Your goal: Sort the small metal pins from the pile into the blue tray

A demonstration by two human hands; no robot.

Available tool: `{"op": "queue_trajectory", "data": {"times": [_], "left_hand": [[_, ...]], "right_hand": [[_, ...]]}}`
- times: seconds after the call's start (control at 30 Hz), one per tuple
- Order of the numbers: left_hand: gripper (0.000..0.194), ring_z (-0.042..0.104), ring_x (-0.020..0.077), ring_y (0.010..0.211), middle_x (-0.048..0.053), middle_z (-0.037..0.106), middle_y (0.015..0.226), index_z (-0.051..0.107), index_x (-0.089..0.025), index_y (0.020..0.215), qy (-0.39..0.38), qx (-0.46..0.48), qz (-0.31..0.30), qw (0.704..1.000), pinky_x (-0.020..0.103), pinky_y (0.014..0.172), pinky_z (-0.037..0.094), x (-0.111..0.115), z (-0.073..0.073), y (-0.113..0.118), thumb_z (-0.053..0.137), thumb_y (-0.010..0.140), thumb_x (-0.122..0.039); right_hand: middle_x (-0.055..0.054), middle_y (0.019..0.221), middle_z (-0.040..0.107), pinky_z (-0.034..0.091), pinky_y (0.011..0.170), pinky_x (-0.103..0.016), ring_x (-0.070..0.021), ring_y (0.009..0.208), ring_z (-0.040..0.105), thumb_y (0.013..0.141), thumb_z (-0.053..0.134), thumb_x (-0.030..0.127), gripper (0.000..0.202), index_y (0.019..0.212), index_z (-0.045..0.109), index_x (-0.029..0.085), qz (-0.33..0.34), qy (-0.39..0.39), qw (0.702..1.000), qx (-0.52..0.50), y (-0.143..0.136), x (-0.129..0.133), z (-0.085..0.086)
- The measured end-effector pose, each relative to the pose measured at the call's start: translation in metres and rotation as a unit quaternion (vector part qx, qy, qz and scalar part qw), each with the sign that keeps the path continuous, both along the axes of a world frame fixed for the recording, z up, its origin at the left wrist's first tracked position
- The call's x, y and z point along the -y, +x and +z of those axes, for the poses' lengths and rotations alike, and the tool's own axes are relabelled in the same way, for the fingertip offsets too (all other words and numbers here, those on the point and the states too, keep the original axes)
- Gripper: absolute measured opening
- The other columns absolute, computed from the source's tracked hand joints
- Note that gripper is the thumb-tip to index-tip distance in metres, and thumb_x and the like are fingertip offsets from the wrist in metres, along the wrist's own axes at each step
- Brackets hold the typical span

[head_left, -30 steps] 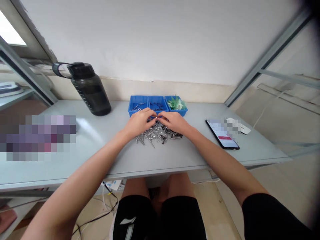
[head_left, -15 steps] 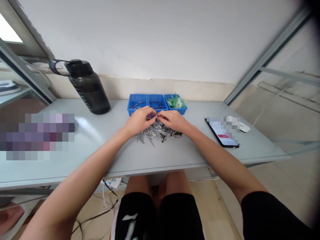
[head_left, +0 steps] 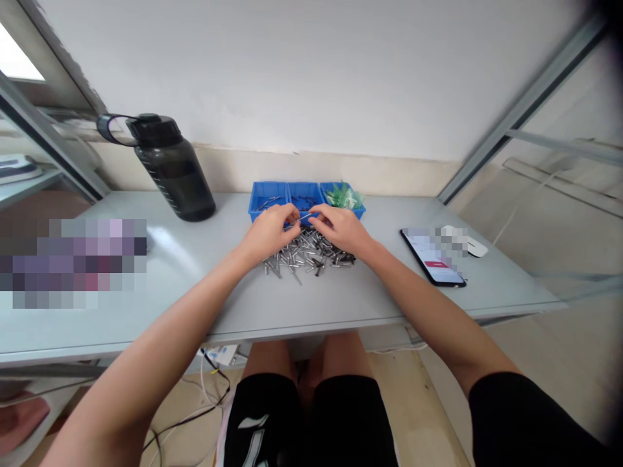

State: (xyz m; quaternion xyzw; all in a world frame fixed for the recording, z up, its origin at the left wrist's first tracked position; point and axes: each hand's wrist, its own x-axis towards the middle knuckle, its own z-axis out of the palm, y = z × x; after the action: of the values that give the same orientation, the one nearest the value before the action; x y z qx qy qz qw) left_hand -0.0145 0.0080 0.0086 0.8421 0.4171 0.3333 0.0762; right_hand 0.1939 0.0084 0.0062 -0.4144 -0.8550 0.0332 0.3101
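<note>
Over a loose pile, a slim silver rivet (head_left: 305, 217) spans the gap between my two hands. My left hand (head_left: 272, 227) has its fingers curled and closed around the rivet's left end. At the other end, the thumb and forefinger of my right hand (head_left: 343, 228) pinch around its tip. Below them lies the heap of silver rivets (head_left: 296, 255) mixed with dark screws (head_left: 318, 266). Just behind my hands stand three joined blue bins: the left bin (head_left: 267, 188) holds a few silver rivets, the middle bin (head_left: 305, 188) dark screws, the right bin (head_left: 359, 211) crumpled green-and-white plastic.
A dark water bottle (head_left: 180, 175) stands at the back left. To the right lie a phone (head_left: 433, 259) and a white mouse (head_left: 477, 248). A blurred-out purple item (head_left: 78, 263) sits at left. Grey frame posts (head_left: 516, 117) rise at the table's ends; cables (head_left: 214, 389) hang below.
My hands have drawn slightly apart, and the rivet between them now shows along its length. The pile and the bins look the same.
</note>
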Motion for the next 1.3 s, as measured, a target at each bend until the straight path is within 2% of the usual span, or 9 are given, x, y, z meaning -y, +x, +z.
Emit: {"op": "queue_trajectory", "data": {"times": [0.07, 0.3, 0.67, 1.3], "left_hand": [[0.007, 0.063, 0.02, 0.088, 0.004, 0.069, 0.088, 0.059, -0.019, 0.089, 0.002, -0.008, 0.003, 1.0, 0.035, 0.082, 0.049, 0.0002, 0.0, -0.0006, 0.054, 0.084, -0.021], [0.009, 0.063, 0.0207, 0.089, 0.005, 0.069, 0.092, 0.06, -0.019, 0.091, 0.006, -0.048, -0.009, 0.999, 0.035, 0.081, 0.049, 0.0035, 0.0014, -0.0009, 0.053, 0.086, -0.022], [0.018, 0.061, 0.0207, 0.092, 0.005, 0.069, 0.096, 0.065, -0.02, 0.1, 0.034, -0.093, -0.013, 0.995, 0.033, 0.08, 0.048, 0.0013, -0.0005, -0.0027, 0.051, 0.093, -0.027], [0.02, 0.062, 0.022, 0.092, 0.007, 0.069, 0.096, 0.066, -0.018, 0.101, 0.031, -0.102, -0.014, 0.994, 0.035, 0.08, 0.048, 0.0026, 0.002, -0.0022, 0.051, 0.093, -0.026]], "right_hand": [[-0.003, 0.086, 0.07, 0.042, 0.072, -0.027, -0.0161, 0.075, 0.062, 0.097, 0.046, 0.04, 0.031, 0.116, 0.06, 0.019, -0.005, -0.003, 1.0, -0.014, 0.0001, -0.0003, -0.0004], [-0.005, 0.095, 0.071, 0.041, 0.076, -0.027, -0.0167, 0.083, 0.063, 0.1, 0.04, 0.036, 0.029, 0.103, 0.063, 0.02, 0.031, 0.007, 0.998, 0.048, 0.0, -0.0032, -0.0043], [-0.005, 0.095, 0.072, 0.041, 0.076, -0.028, -0.0166, 0.083, 0.063, 0.1, 0.039, 0.033, 0.028, 0.101, 0.064, 0.02, 0.03, 0.001, 0.998, 0.063, -0.0004, -0.0026, -0.0039], [-0.005, 0.094, 0.072, 0.04, 0.073, -0.027, -0.0169, 0.081, 0.064, 0.1, 0.04, 0.033, 0.029, 0.1, 0.065, 0.019, 0.028, 0.002, 0.997, 0.068, -0.0008, -0.0015, -0.0014]]}}
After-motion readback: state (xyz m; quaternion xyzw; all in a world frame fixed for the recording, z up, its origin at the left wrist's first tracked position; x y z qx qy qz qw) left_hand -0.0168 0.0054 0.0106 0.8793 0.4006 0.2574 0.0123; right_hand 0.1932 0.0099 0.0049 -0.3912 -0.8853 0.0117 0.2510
